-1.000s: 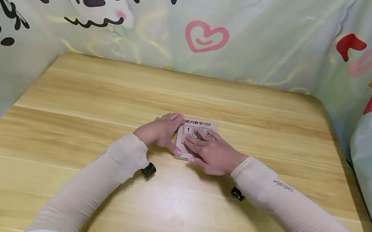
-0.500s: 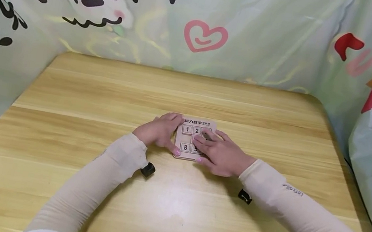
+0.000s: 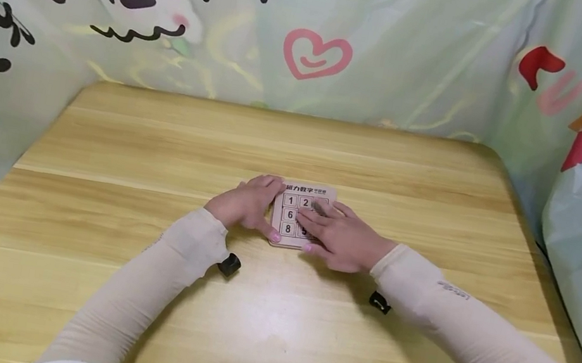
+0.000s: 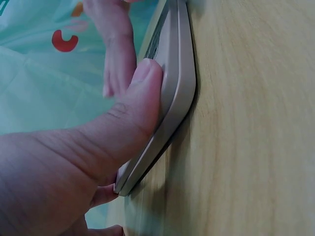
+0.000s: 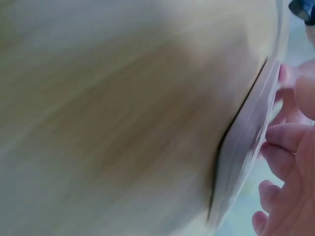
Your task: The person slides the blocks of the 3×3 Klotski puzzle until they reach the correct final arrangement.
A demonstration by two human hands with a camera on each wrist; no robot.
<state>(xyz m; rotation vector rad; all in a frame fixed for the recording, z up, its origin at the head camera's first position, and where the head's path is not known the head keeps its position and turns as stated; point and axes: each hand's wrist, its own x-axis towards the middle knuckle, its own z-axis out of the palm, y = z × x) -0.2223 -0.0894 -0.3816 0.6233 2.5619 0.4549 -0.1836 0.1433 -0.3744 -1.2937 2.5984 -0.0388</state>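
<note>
A pale number slide puzzle (image 3: 288, 242) lies flat on the table, its tiles 1, 2, 6 and 8 showing at the left. My left hand (image 3: 247, 201) holds the puzzle's left side, thumb at the near corner and fingers at the far one. In the left wrist view, the thumb (image 4: 140, 93) presses on the puzzle's rounded frame (image 4: 183, 69). Extended fingers of my right hand (image 3: 345, 239) rest over the tiles beside the 6 tile (image 3: 290, 214), hiding the right-hand column. From the right wrist, its fingertips meet the top face beyond the puzzle's edge (image 5: 241, 140).
The wooden table (image 3: 267, 325) stretches around the puzzle on all sides. A printed pale-green sheet (image 3: 405, 53) hangs behind the table and along both sides. Small black wrist devices sit under the left cuff (image 3: 229, 265) and right cuff (image 3: 380, 302).
My right hand went right, uncovering a gap at middle left, then came slightly back left. The 6 tile now fills that gap. My left hand keeps its hold.
</note>
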